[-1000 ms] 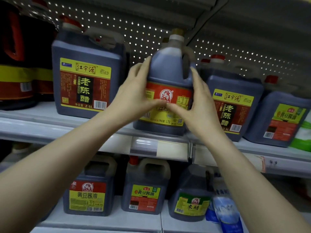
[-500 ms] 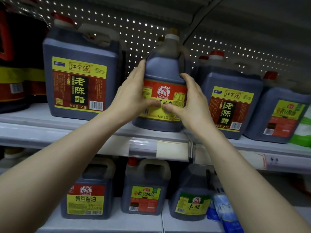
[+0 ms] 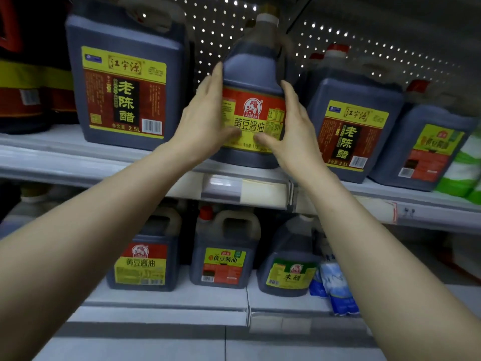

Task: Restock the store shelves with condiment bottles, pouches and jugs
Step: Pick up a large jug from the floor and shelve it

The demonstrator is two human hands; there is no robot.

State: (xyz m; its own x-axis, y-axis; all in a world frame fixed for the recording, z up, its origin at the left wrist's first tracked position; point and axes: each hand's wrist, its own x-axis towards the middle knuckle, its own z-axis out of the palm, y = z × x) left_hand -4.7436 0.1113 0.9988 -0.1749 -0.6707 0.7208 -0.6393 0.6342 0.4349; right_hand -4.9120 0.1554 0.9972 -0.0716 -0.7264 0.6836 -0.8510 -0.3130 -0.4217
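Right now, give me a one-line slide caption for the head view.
Left hand and right hand steady a soy sauce jug on the upper shelf beside a vinegar jug.

Perforated back panel (image 3: pixel 364 40), price-label strip (image 3: pixel 244 190)

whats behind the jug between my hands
The pegboard back panel shows beside the neck of the jug. Whatever stands straight behind its body is hidden by the jug itself.
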